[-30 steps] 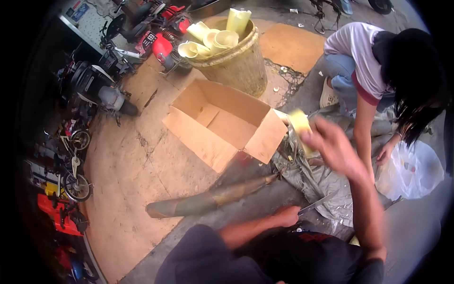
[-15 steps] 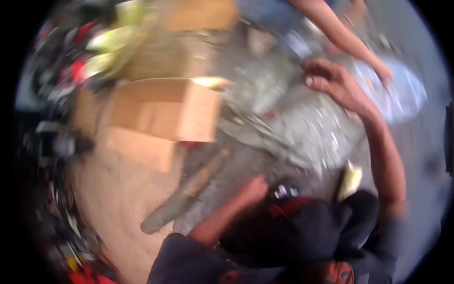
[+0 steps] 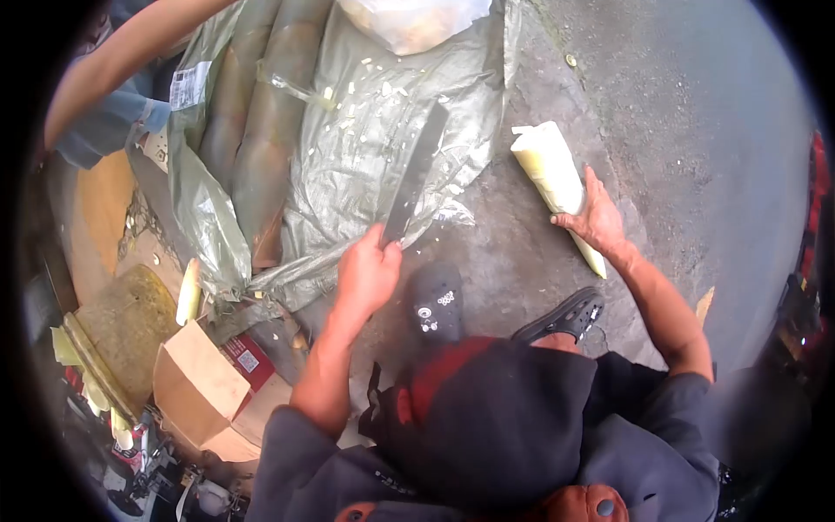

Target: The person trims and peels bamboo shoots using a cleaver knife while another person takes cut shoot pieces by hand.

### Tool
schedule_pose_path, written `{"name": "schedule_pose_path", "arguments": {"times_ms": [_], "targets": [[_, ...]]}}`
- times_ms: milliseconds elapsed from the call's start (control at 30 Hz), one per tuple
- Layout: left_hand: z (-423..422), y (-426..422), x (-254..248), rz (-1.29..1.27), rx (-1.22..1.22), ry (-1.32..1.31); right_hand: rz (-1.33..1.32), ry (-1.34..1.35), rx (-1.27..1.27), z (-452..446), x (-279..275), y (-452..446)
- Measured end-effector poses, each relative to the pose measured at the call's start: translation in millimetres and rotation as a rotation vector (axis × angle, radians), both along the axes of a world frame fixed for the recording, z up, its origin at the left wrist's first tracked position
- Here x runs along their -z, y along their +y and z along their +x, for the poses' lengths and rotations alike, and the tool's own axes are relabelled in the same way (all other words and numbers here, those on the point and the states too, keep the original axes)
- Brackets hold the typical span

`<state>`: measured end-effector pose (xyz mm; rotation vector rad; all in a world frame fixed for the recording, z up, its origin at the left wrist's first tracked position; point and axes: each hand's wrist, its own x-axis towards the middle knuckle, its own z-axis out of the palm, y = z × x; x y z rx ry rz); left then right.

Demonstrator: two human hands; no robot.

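Note:
My left hand (image 3: 369, 271) is closed round the handle of a knife (image 3: 419, 170). Its long, dark, square-ended blade points up and away, over the edge of a grey-green plastic sheet (image 3: 348, 165). At the right, my right hand (image 3: 598, 213) grips the lower part of a pale yellow, peeled bamboo shoot (image 3: 546, 165), thumb on the near side and fingers behind. The shoot's wide cut end faces away from me, and its narrow tip points back toward my shoe (image 3: 564, 315). Small pale chips are scattered on the sheet.
A clear bag (image 3: 417, 22) of pale pieces sits at the far end. Two long brown rolls (image 3: 283, 122) lie on the left. Another person's arm (image 3: 130, 65) reaches in at upper left. An open cardboard box (image 3: 204, 374) and a second pale shoot (image 3: 189, 291) are nearer.
The view has swung right, carrying the box to the lower left. My right hand, empty and raised over the sheet before, now grips the bamboo shoot. My left hand has moved forward with the knife.

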<state>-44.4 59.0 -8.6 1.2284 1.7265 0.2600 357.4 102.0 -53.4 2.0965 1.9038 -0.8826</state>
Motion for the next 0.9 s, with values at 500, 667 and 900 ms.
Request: {"name": "schedule_pose_path", "arguments": {"times_ms": [500,667,900], "targets": [[-42.8,22.8,19.1,0.058,-0.436,-0.101,0.185,0.295,-0.176,-76.2,-42.3,24.5],[-30.9,-10.2,-4.6,0.239,-0.074,0.129,0.139,0.283,-0.231,-124.2,-12.3,41.0],[-20.7,-34.8,-1.5,0.298,0.047,0.159,0.225,0.233,-0.240,-129.8,11.1,29.5]]}}
